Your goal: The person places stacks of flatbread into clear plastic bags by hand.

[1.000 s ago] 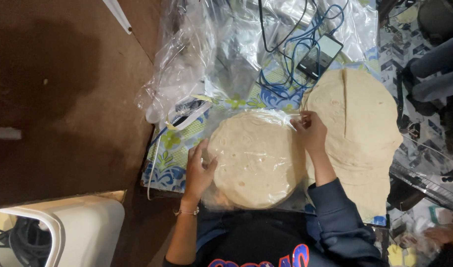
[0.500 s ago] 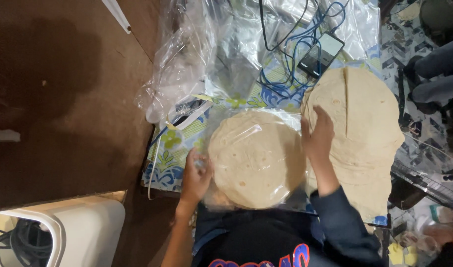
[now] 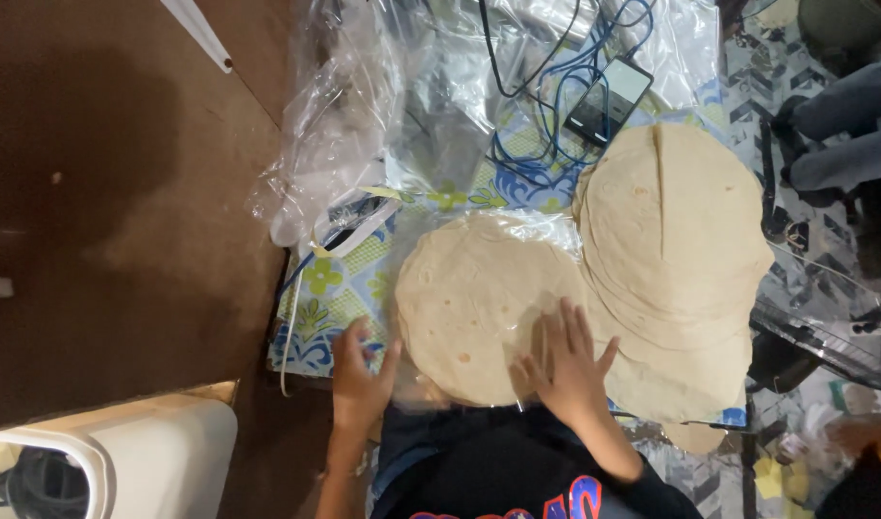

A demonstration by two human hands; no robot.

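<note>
A round stack of flatbreads [image 3: 479,303] wrapped in clear plastic lies on a patterned cloth [image 3: 340,288] in front of me. My right hand [image 3: 565,370] lies flat on its near right part, fingers spread. My left hand [image 3: 359,380] is at the pack's near left edge, fingers apart, touching the plastic wrap. A larger loose stack of flatbreads [image 3: 671,259] lies just to the right, touching the pack.
Crumpled clear plastic bags [image 3: 354,125] lie at the back left. A phone [image 3: 609,101] with blue and black cables [image 3: 541,86] rests behind the breads. A brown floor [image 3: 114,192] spreads left, a white appliance [image 3: 123,461] sits bottom left. Another person's legs [image 3: 844,125] are at far right.
My right hand has slid from the pack's far right edge down onto its near right part. My left hand has shifted lower along the left edge.
</note>
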